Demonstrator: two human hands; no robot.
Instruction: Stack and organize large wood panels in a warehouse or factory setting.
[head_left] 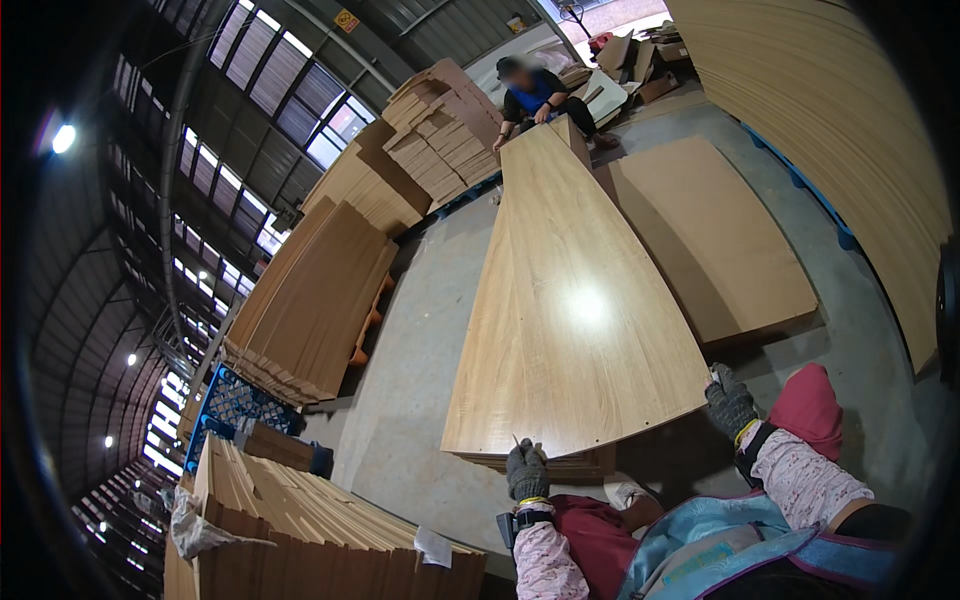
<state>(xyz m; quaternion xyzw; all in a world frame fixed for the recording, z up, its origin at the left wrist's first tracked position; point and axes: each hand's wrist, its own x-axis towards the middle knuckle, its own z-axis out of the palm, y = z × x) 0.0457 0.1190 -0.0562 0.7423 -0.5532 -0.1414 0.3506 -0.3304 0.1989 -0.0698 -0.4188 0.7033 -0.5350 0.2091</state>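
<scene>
A long wood-grain panel [560, 330] stretches away from me, its near edge dotted with small holes. My left hand [526, 472], in a dark grey knitted glove, is closed on the near edge toward the left. At the near right corner, my right hand [732, 402], gloved the same way, grips the panel's edge. The fingers under the panel are hidden on both sides. At the far end squats a co-worker [535, 95] in dark and blue clothing, with both hands by the panel's far edge. More boards show beneath the near edge.
To the right lies a large brown cardboard stack [710, 235] on the floor. Tall board stacks [310, 300] stand along the left, with another stack [330, 530] close at lower left. A high board pile [840, 130] on a blue pallet [800, 185] rises at far right.
</scene>
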